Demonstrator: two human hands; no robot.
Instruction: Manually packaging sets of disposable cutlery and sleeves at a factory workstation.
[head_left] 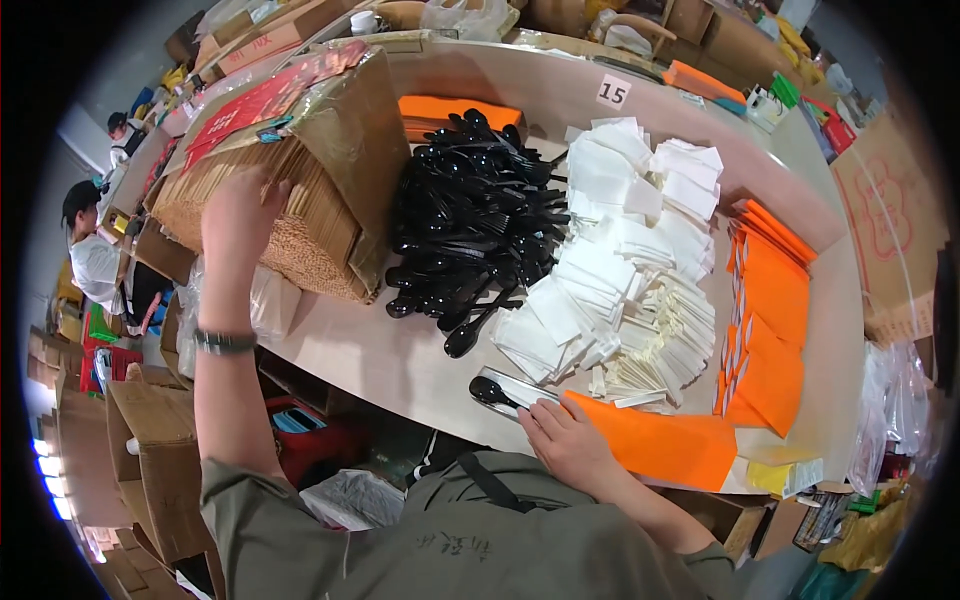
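My left hand (245, 205) reaches into the open side of a cardboard box (350, 130), its fingers curled in among tightly packed thin tan chopsticks (325, 232). My fingertips there are partly hidden. At the table's front edge, my right hand (572, 448) holds down the handle end of a black plastic spoon (491, 391). The spoon lies on a narrow strip with a shiny rim, its bowl pointing left. Just right of that hand is a flat orange packet or sheet (665, 440), close to my wrist.
Beyond my hands are a heap of black plastic cutlery (475, 215), piles of white paper packets (610, 250) and orange packets stacked (765, 320) at the right. A raised rim (540, 75) borders the table. Two people work far left; cartons (155, 440) stand beside me.
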